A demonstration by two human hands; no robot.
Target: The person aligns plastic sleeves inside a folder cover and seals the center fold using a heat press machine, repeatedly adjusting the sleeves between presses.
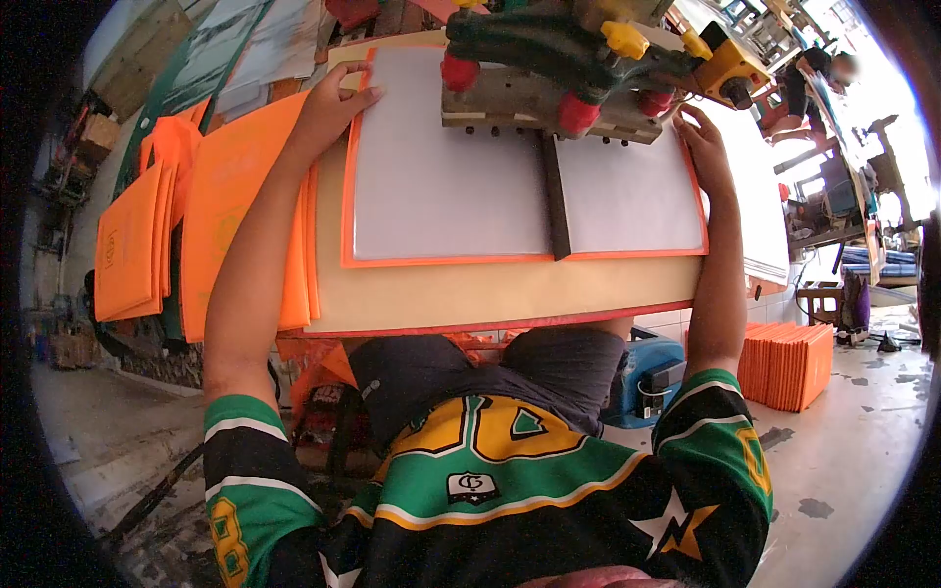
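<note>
An orange-edged folder (451,196) lies opened flat on a tan board (490,294), its pale inner sheets showing with a dark strip (556,196) down the middle. At its upper left edge my left hand (338,103) pinches the border between thumb and fingers. My right hand (701,142) is at the upper right edge, fingers bent against the folder's rim, partly beside the machine. Over the folder's top part stands a dark green machine (549,49) with red and yellow knobs and a metal bar, which hides the top edge.
Orange folders (235,206) lie at the left of the board, with more orange pieces (132,245) further left. A stack of orange folders (784,365) stands on the floor at right, near a blue machine (642,382). Another person (809,93) is at upper right.
</note>
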